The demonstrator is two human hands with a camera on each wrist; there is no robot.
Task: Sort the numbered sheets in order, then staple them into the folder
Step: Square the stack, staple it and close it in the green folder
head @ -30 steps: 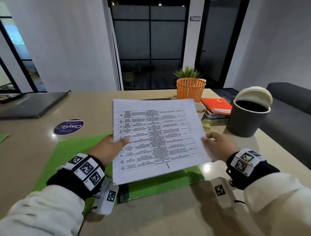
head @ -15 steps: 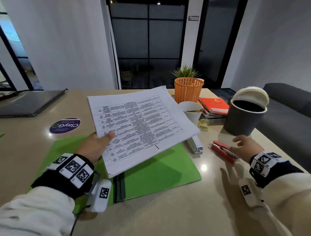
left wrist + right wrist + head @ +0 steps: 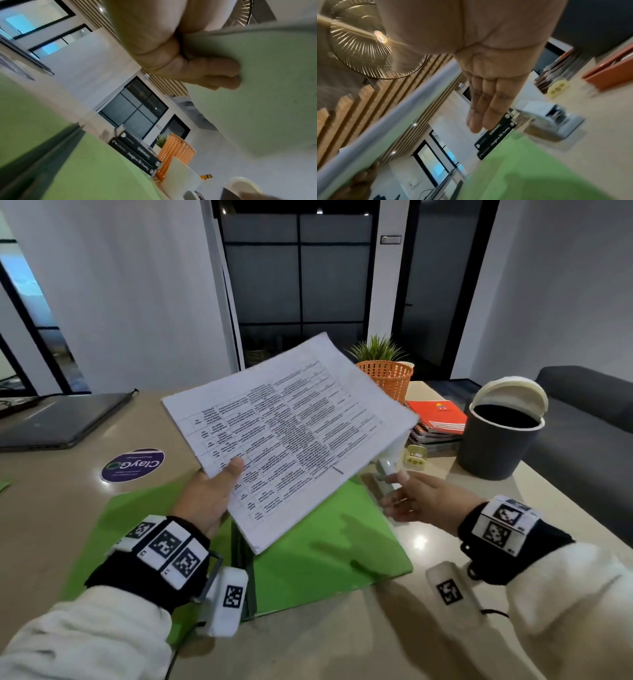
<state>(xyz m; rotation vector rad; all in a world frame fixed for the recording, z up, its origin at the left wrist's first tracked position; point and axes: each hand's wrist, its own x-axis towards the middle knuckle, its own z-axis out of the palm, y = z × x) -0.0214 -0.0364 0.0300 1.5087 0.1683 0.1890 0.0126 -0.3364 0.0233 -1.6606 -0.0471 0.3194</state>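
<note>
My left hand (image 3: 226, 477) holds the stack of printed sheets (image 3: 291, 433) by its near left edge, thumb on top. In the left wrist view its fingers (image 3: 214, 75) curl under the sheets (image 3: 257, 108). The stack is raised and tilted above the open green folder (image 3: 325, 559), which lies flat on the table. My right hand (image 3: 397, 494) is at the folder's far right corner, fingers straight, thumb by a grey stapler (image 3: 385, 474). The right wrist view shows the straight fingers (image 3: 481, 115) beside the stapler (image 3: 551, 121), not round it.
An orange basket with a plant (image 3: 387, 378), a pile of red notebooks (image 3: 438, 416), a small yellow item (image 3: 416, 457) and a dark bin with a white lid (image 3: 496, 440) stand at the right. A shut laptop (image 3: 58, 419) and a round purple sticker (image 3: 133, 465) lie at the left.
My right hand let go of the sheets, went out right by a red stapler, then came back left to the grey stapler. My left hand lifted and turned the stack.
</note>
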